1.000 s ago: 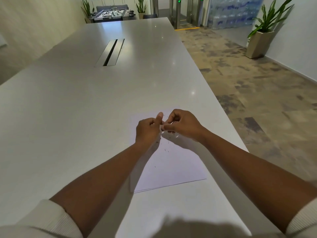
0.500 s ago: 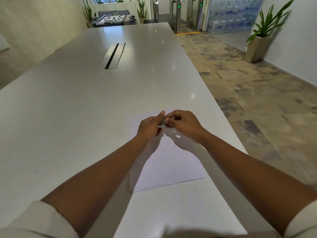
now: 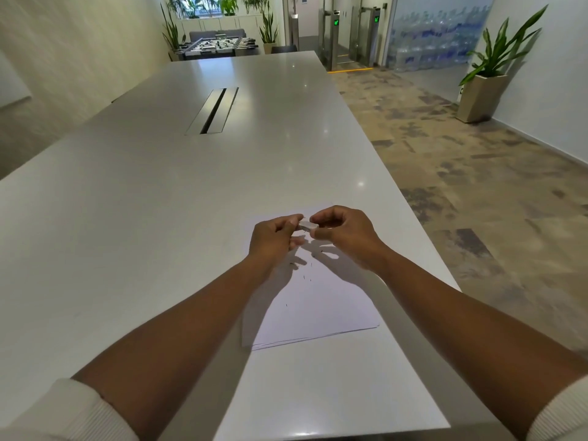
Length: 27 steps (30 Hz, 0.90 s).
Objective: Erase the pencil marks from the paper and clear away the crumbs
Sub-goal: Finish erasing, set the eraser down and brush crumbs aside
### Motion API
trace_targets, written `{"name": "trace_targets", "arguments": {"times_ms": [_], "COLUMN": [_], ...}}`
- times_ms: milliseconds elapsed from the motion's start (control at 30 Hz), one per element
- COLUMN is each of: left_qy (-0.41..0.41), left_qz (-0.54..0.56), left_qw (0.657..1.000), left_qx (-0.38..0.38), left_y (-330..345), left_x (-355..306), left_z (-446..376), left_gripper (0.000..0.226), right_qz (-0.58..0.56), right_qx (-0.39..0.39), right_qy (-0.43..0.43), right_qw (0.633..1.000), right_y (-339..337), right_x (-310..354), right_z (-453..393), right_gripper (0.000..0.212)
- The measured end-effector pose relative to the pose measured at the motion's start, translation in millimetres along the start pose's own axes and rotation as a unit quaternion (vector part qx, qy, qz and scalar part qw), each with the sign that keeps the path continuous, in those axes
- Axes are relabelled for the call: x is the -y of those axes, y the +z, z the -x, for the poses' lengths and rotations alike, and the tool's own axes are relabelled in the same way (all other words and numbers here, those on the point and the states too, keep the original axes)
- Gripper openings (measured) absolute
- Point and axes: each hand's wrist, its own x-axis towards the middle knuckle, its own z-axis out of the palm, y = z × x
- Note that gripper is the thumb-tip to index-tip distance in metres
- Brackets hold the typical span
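A white sheet of paper [image 3: 321, 313] lies on the grey table [image 3: 159, 218] near its right edge. Small dark crumbs [image 3: 308, 273] are scattered over the paper's middle. Above the paper's far end, my left hand [image 3: 273, 238] and my right hand [image 3: 342, 232] meet, both pinching a small white eraser [image 3: 306, 225] between their fingertips. The hands hover over the sheet and cast shadows on it. The far part of the paper is hidden behind them.
The table's right edge [image 3: 423, 237] runs close beside the paper, with carpeted floor beyond. A metal cable slot [image 3: 212, 110] sits in the table's middle, far ahead. A potted plant [image 3: 486, 81] stands by the right wall.
Both hands stay together over the paper's far end. The eraser now shows more plainly between the fingertips. The head camera has tilted up a little.
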Motion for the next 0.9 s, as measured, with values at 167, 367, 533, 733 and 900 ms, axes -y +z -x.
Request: {"name": "trace_targets", "arguments": {"times_ms": [167,367,533,733,900], "left_qy": [0.004,-0.029,-0.035,-0.018,-0.001], "left_qz": [-0.057,-0.040,0.010,0.030,0.015], "left_qw": [0.997,0.998,0.999,0.999,1.000], "left_qx": [-0.058,0.028,0.016,0.000,-0.010], "left_y": [-4,-1,0,-1,-1], "left_x": [1,-4,1,1,0], "left_z": [0,3,-4,-10,-7], "left_gripper": [0.031,0.036,0.024,0.012,0.004], "right_qz": [0.008,0.006,-0.004,-0.071,-0.054], "right_qx": [-0.005,-0.006,-0.001,-0.007,0.048], "right_qy": [-0.012,-0.018,0.011,0.081,0.040], "right_qw": [1.000,1.000,1.000,0.994,0.997], "right_y": [-1,-2,-2,2,4], "right_x": [3,2,0,-3,-7], "right_z": [4,5,1,-1,1], "right_gripper": [0.026,0.025,0.015,0.013,0.037]}}
